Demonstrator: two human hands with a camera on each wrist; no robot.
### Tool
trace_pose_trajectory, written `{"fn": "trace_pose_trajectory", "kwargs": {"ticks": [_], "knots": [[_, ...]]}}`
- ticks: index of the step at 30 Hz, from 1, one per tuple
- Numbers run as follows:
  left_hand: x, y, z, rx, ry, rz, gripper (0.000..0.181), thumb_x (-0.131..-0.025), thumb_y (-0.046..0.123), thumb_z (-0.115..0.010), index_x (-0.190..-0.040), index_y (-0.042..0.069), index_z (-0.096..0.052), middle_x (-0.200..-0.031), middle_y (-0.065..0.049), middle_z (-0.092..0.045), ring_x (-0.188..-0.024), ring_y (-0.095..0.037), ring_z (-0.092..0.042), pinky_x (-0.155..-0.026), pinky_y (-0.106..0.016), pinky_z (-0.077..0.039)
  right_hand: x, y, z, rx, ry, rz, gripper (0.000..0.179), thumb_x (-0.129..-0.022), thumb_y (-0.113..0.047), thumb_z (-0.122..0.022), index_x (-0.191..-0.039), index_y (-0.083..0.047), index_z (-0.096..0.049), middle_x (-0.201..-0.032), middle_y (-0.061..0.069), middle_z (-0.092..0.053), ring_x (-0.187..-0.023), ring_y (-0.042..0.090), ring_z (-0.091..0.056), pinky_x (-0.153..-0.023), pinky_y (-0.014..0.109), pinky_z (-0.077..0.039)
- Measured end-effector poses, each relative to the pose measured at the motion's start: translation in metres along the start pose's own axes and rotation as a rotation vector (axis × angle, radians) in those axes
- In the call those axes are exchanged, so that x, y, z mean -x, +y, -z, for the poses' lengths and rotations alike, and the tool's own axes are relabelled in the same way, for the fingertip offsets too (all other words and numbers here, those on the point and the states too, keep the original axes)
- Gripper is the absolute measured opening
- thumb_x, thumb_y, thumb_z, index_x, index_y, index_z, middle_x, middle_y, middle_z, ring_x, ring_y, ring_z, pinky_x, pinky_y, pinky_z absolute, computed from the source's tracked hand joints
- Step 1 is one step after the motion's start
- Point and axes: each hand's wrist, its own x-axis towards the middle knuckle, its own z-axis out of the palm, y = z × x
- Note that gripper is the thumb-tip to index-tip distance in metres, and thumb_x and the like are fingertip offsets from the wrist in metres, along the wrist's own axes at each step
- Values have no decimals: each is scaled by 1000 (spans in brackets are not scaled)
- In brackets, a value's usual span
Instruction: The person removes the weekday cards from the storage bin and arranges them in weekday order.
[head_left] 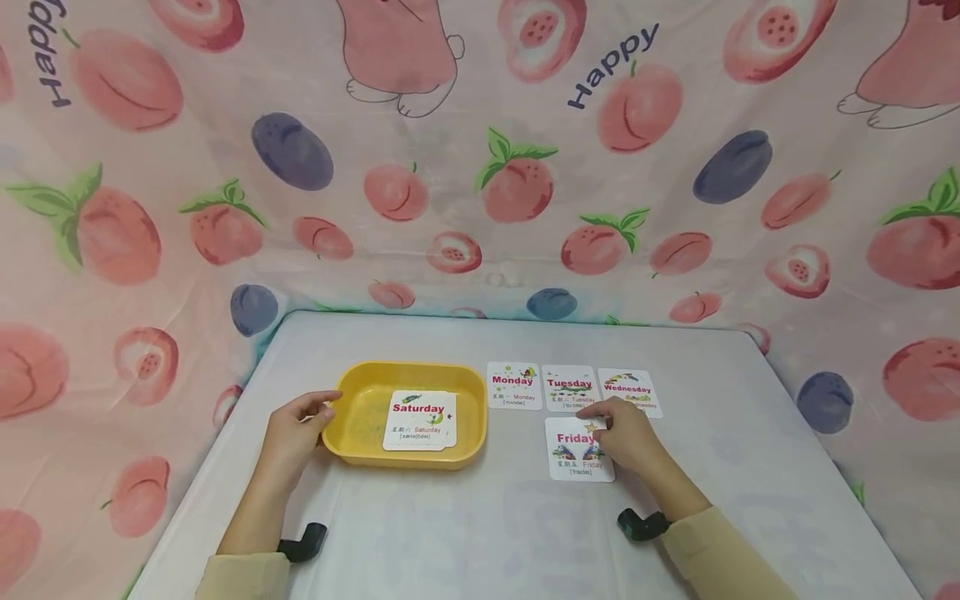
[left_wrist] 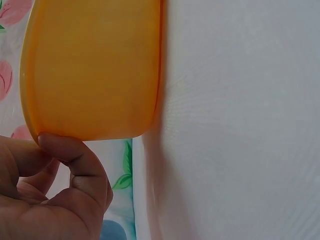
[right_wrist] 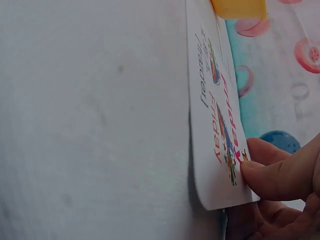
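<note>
My left hand (head_left: 294,429) pinches the left rim of a yellow plastic tray (head_left: 352,454), thumb and forefinger meeting at its edge. Inside the tray lies a Saturday card (head_left: 417,422), with another card's edge showing under it. With my right hand (head_left: 628,437) I grip the right side of a Friday card (head_left: 573,467); in the right wrist view the thumb presses on the printed face of the Friday card (right_wrist: 210,190). This card sits just below the Tuesday card (head_left: 568,387). Whether it rests flat on the table I cannot tell.
A Monday card (head_left: 514,386) and a Wednesday card (head_left: 628,387) flank the Tuesday one in a row right of the tray. My hand covers part of Wednesday. The white-covered table (head_left: 450,533) ends at a fruit-print cloth (head_left: 465,183) behind and at both sides.
</note>
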Motion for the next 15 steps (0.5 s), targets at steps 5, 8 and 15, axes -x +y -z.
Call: {"fn": "trace_pose_trajectory", "kwargs": {"ticks": [5,8,15], "knots": [[0,0,0,1,-1,5,34,-109,9,-59,-142,9,-69,-113,-10,-55,-95,-24,-58,-71,-20,-58,0,-1,-1,5,10,24,37,-92,6,-69,-122,-12,-81,-114,11,-64,-97,26,-54,-75,33,-43],[1,1,1,1,-3,9,34,-109,9,-59,-142,9,-69,-113,-10,-54,-95,-23,-58,-71,-19,-58,-1,-1,-2,23,21,44,37,-92,7,-68,-121,-11,-81,-112,12,-63,-94,25,-53,-74,33,-43],[1,0,1,7,-5,-2,34,-109,9,-59,-142,8,-69,-112,-10,-55,-96,-24,-58,-71,-19,-58,-2,-1,-2,70,53,92,37,-88,9,-67,-117,-8,-81,-105,11,-63,-88,24,-52,-72,32,-41]]}}
